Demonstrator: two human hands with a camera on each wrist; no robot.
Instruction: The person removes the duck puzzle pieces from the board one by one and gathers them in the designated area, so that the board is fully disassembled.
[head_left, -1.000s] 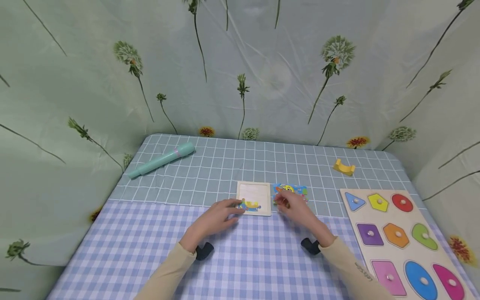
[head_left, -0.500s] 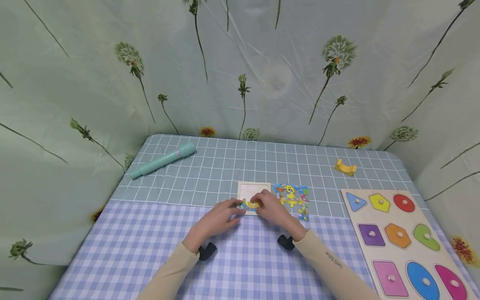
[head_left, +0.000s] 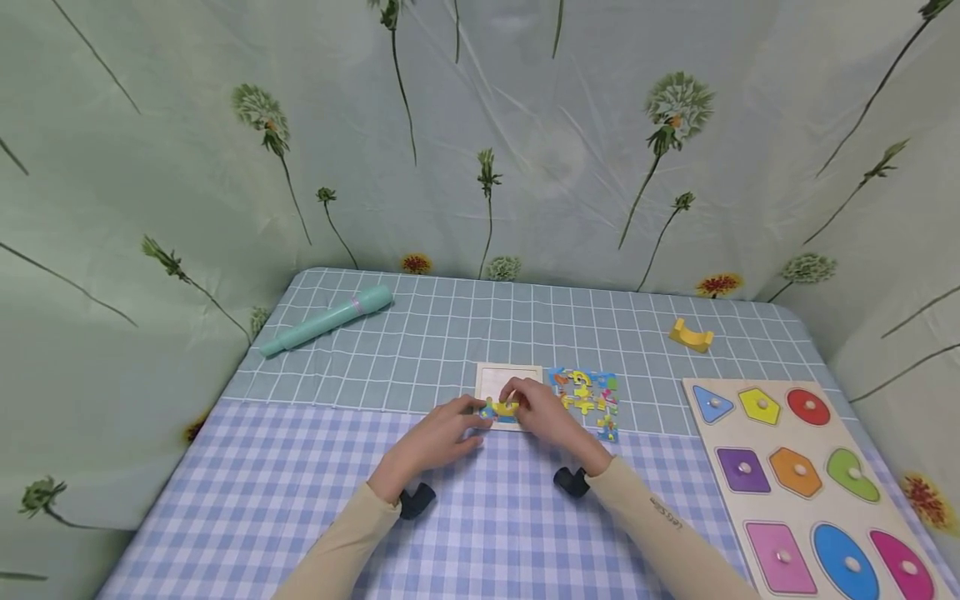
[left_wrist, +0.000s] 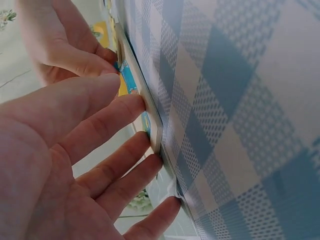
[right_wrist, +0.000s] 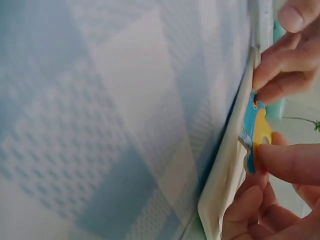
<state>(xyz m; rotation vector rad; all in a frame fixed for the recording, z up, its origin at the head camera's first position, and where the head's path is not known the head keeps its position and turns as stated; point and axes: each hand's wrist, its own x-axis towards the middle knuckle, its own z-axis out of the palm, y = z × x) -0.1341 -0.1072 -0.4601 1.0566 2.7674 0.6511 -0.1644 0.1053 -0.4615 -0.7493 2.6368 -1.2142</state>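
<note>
A small wooden puzzle tray [head_left: 495,375] lies mid-table, its near-left corner filled with blue and yellow jigsaw pieces. My left hand [head_left: 438,433] rests along the tray's left side. In the left wrist view, the fingers [left_wrist: 107,120] of that hand are nearly straight, tips touching the tray edge and the pieces. My right hand [head_left: 547,417] reaches over the tray's near part. Between thumb and fingers it pinches a blue and yellow puzzle piece [right_wrist: 261,127], low against the tray. Several more puzzle pieces [head_left: 583,392] lie grouped just right of the tray.
A wooden shape board [head_left: 731,433] with colourful knobbed pieces takes up the right side. Behind it sits a yellow arched block [head_left: 690,337]. A teal tapered tube [head_left: 326,322] lies at the back left. Dandelion-print cloth [head_left: 562,158] hangs behind the table.
My right hand has moved left from the loose pieces to the tray, bringing the pinched piece, and now shifts it slightly there. The left hand stays nearly still.
</note>
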